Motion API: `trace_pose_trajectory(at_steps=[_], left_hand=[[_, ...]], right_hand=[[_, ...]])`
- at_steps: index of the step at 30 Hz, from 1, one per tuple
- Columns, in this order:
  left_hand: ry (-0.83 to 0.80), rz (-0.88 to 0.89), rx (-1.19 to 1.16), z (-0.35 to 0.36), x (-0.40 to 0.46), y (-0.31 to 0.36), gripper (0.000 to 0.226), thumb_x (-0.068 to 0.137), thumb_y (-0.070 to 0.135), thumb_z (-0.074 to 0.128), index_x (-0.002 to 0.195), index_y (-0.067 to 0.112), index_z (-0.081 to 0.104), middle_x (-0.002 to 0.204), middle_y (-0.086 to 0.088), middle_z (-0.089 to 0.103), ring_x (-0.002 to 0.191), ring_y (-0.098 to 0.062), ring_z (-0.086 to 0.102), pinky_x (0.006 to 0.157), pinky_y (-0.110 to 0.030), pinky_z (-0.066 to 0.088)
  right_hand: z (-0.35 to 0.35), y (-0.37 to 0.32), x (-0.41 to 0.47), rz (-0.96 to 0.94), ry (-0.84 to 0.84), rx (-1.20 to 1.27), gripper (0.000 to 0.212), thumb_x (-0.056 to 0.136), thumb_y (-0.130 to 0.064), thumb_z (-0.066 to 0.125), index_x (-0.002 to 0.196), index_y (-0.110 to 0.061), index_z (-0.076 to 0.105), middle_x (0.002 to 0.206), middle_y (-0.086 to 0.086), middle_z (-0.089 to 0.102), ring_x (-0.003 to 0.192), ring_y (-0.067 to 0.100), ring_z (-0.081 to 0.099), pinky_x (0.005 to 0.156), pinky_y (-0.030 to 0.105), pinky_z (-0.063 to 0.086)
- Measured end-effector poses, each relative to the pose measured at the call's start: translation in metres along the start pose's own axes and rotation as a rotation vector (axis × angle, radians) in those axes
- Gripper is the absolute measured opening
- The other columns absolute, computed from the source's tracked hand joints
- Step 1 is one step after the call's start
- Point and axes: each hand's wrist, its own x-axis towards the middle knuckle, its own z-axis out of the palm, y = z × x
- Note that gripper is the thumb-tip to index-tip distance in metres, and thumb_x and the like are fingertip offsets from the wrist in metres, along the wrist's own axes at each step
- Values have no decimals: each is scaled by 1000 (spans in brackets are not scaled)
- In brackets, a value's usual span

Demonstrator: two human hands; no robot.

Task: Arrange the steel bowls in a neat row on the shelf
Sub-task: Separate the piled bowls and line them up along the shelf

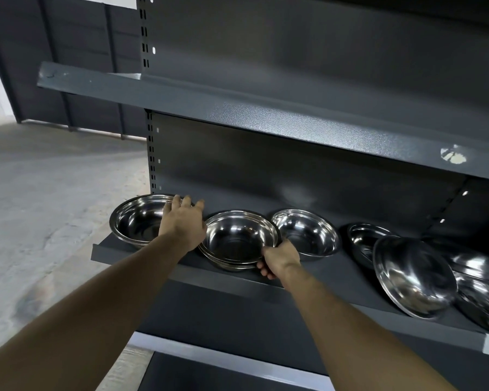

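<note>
- We see the steel bowls (239, 239) as shiny silver, with dark reflections and white glints inside.
- We see the shelf (141, 253) painted dark grey, matt.
- The upper shelf (237, 114) we find the same dark grey with a fine speckled texture (one pale, whitish scuffed patch sits near its right end).
- The back panel (266, 165) reads to us as near-black charcoal.
- We see the floor (48, 193) as pale grey, mottled with lighter blotches.

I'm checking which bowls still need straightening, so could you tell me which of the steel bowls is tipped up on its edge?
The big bowl at the right front of the shelf: it leans tilted, while the three on the left sit flat.
</note>
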Motion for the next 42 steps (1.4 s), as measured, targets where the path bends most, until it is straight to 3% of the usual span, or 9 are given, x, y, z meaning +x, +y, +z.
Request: trace_pose_trajectory(at_steps=[10,15,20,24,27,32,35,38,42], left_hand=[[0,37,-5,3,4,14,61,95,34,48,151,18,30,155,-14,31,147,-37,20,119,-48,21],[0,60,-3,3,10,24,62,95,33,47,152,18,28,156,-14,30,147,-35,19,119,-48,23],[-3,99,19,8,16,41,63,95,34,46,152,18,27,156,-13,31,147,-34,21,118,-47,23],[-15,134,11,15,23,56,63,95,36,46,152,19,27,157,-13,30,147,-34,21,119,-48,23],[-30,159,-1,20,28,68,62,95,37,46,152,19,28,156,-13,30,147,-33,21,119,-49,23],[-42,188,-19,28,36,91,62,94,36,47,152,20,29,154,-12,34,146,-32,23,119,-48,22],[-59,203,-33,32,41,103,62,94,36,47,152,21,29,154,-12,33,146,-33,22,119,-48,21],[-65,217,-34,36,48,111,61,94,37,46,151,21,30,152,-11,36,145,-33,23,118,-48,22],[-56,213,-29,39,56,112,62,93,36,48,151,21,31,150,-11,38,144,-32,25,118,-47,24]], right_hand=[[-11,11,0,-45,-4,-28,37,94,-25,58,122,-10,40,55,3,64,31,12,52,32,18,38],[-27,15,12,-25,121,35,35,97,-31,50,120,-5,46,58,7,66,28,13,51,31,17,37],[-51,29,27,44,296,132,46,98,-32,49,134,-7,34,71,12,69,27,14,54,31,18,40],[-69,43,35,100,371,104,56,99,-40,44,143,-8,29,100,19,71,50,24,66,40,24,49],[-80,50,39,149,380,108,60,98,-41,45,145,-9,28,108,19,69,54,25,67,49,32,57],[-91,57,46,191,362,167,60,98,-39,51,145,-9,29,111,17,64,53,26,65,33,25,48],[-95,58,50,207,324,217,60,97,-40,55,141,-7,33,106,17,66,39,22,65,33,24,48],[-95,57,55,231,287,266,60,95,-40,58,140,-7,35,86,14,70,35,20,64,33,24,48],[-92,57,63,233,232,311,40,96,-27,56,124,0,48,73,13,72,38,18,66,33,20,46]])
